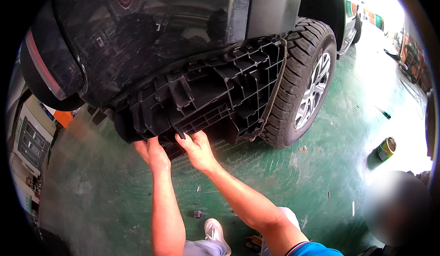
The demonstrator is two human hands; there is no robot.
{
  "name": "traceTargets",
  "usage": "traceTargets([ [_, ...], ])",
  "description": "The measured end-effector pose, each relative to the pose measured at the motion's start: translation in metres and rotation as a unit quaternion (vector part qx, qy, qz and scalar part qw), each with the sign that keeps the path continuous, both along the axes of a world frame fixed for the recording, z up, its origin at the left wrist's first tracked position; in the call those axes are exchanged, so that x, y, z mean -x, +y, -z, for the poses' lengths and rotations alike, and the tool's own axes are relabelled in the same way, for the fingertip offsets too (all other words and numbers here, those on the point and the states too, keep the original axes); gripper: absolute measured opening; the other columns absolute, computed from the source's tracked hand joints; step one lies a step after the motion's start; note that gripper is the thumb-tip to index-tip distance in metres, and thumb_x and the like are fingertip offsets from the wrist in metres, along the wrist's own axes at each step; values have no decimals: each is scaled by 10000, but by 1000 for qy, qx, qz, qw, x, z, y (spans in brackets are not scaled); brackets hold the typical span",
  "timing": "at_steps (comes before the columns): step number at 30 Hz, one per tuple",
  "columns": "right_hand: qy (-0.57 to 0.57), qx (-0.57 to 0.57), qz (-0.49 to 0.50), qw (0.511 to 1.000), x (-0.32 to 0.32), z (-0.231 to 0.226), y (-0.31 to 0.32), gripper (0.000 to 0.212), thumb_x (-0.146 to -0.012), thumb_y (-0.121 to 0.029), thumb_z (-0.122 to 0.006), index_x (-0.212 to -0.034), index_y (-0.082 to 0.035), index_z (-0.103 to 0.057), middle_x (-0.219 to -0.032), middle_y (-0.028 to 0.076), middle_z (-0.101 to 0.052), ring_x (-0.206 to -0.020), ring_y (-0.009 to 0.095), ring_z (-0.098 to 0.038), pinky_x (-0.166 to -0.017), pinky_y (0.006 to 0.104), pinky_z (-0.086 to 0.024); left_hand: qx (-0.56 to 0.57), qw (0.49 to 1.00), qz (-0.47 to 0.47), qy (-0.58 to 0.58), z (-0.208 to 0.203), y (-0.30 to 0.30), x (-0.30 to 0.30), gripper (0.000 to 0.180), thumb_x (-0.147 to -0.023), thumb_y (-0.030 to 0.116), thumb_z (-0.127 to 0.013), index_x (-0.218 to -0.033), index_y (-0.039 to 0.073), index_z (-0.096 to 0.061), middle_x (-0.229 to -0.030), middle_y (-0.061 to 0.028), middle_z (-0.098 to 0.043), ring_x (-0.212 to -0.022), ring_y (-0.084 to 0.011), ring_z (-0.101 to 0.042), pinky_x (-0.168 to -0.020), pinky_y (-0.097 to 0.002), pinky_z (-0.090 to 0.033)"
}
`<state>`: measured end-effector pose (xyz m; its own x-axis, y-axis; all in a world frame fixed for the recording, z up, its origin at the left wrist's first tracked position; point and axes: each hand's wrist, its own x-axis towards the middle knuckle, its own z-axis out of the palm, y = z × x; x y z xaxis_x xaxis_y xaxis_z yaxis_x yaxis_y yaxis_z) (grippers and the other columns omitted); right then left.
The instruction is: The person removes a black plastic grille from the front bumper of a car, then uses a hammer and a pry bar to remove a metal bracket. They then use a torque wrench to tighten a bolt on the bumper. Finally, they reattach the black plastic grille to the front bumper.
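Note:
A black ribbed plastic panel with a grid of raised ribs sits beneath the dark body of a vehicle, beside its wheel. Under the panel's lower edge, my left hand is closed on it, its fingertips hidden below. A little to the right, my right hand grips the same edge, thumb pressed on the near side by a narrow black tab and the other fingers out of sight. Both forearms reach up from the bottom of the head view. A brownish edge strip runs down the panel's right end next to the tire.
The wheel with its knobby tire stands right of the panel. A tin can and a small green-handled tool lie on the green floor. A blurred person is at the lower right. A small dark piece lies near my shoe.

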<state>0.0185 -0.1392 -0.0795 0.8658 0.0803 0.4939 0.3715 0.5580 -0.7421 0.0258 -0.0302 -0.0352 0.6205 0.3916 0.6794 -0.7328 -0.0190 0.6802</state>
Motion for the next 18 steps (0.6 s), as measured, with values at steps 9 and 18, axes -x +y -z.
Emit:
traceTargets([
  [9,-19,-56,18,998,1,0,8,418,-937,-338,-635,-1135,27,-595,-1012,23,-623,-930,99,-528,-827,285,-454,3,1000,-17,-2,-2,-2,1,304,-968,165,-550,-1179,-52,-575,-1178,-103,-614,-1038,-173,-597,-891,-316,-465],
  [18,-57,63,118,989,13,-5,-5,547,-950,-391,-568,-1260,49,-473,-1189,200,-559,-1052,287,-540,-925,402,-433,-26,999,-25,17,-2,2,3,356,-970,191,-537,-1224,-57,-536,-1198,-120,-602,-1053,-190,-592,-881,-330,-475],
])
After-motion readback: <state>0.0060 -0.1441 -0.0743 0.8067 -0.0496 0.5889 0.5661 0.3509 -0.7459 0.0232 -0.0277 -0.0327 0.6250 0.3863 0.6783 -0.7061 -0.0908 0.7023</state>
